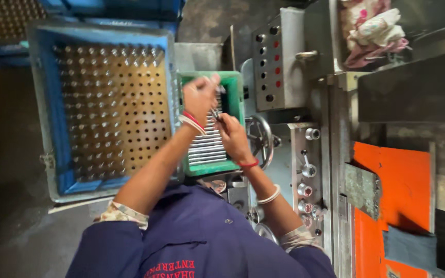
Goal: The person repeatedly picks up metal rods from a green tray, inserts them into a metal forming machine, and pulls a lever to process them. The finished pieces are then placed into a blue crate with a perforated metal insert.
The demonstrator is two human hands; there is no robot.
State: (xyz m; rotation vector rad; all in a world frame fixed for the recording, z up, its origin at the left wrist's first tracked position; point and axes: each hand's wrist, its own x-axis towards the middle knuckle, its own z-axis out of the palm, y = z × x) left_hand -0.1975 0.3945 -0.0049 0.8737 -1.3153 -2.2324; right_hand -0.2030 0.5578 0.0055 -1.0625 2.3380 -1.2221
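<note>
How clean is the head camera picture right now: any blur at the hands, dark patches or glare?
Head view: the left hand is smeared by motion at its fingertips, the right hand is sharper; the metal rods in the green tray catch bright light; the floor at far left falls into deep shadow; the blue crate is evenly lit; the whole picture is rotated.

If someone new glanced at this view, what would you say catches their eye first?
Probably the two hands meeting over the green tray of metal rods at centre: the left hand and right hand pinch small rods between them. Next, the big blue crate at left with its perforated board of upright pins, then the orange panel at right.
</note>
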